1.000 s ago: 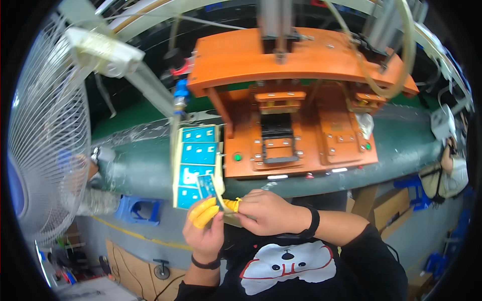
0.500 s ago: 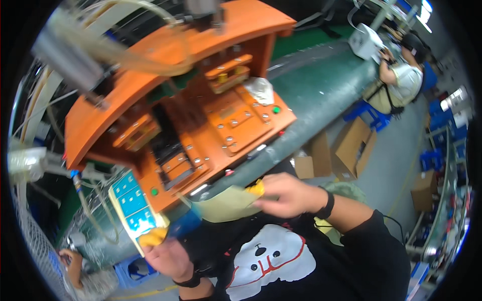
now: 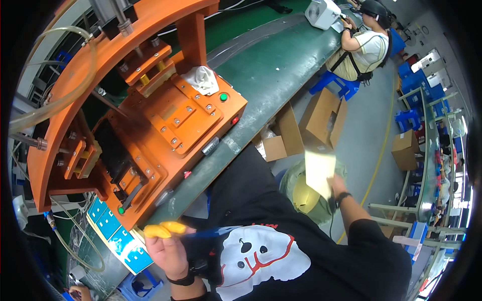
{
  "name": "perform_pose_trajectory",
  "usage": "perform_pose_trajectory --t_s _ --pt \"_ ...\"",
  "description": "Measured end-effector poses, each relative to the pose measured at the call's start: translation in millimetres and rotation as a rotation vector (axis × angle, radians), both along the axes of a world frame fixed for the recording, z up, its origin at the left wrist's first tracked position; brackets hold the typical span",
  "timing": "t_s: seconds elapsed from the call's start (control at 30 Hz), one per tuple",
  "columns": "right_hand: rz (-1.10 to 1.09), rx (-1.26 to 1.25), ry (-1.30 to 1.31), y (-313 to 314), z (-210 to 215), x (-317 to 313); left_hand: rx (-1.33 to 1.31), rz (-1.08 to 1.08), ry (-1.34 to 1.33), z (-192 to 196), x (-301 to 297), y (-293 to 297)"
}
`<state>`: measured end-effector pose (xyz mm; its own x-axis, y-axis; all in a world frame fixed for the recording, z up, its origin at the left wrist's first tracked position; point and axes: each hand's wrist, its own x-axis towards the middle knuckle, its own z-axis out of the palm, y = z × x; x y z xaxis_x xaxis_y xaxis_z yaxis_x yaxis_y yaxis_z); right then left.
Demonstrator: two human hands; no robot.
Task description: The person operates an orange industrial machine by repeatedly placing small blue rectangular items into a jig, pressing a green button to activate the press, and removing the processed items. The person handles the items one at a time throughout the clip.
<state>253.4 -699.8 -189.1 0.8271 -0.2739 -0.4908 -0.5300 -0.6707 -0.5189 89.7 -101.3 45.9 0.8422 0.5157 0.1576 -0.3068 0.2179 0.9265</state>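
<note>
The person wears a black T-shirt (image 3: 361,251) with a large white animal face (image 3: 293,258) printed on its front, a rounded cartoon head with a dark nose (image 3: 245,247), two small dark eyes and curving red lines. Small red marks (image 3: 266,225) sit on the cloth just beside the print, too blurred to make out. The right sleeve (image 3: 363,230) is short and plain black. Dark trousers (image 3: 246,183) cover the legs. On the left hand (image 3: 169,253), bright yellow finger covers (image 3: 158,231) sheathe some of the fingers, wrinkled and snug. A dark band (image 3: 183,279) circles the left wrist, and another dark band (image 3: 343,196) the right.
</note>
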Motion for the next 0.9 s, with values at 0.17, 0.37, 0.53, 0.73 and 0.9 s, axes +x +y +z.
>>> perform_pose_trajectory --t_s 0.17,0.37,0.53,0.73,0.9 --pt "-0.263 -0.462 0.043 -95.6 -98.6 -64.6 0.059 0.058 0.118 0.5 -10.5 5.1" --pt "0.184 0.178 -0.532 122.4 8.9 63.0 0.356 0.082 0.156 1.5 -7.3 27.3" --pt "0.844 0.647 -1.004 373.5 189.3 92.4 0.405 0.193 0.167 12.7 -9.8 44.2" --pt "1.498 0.626 -1.374 542.1 289.1 55.5 0.432 0.307 0.259 20.6 -36.4 58.8" --pt "1.689 0.568 -1.46 569.0 296.7 67.3 0.281 0.368 0.317 22.0 -63.9 72.9"
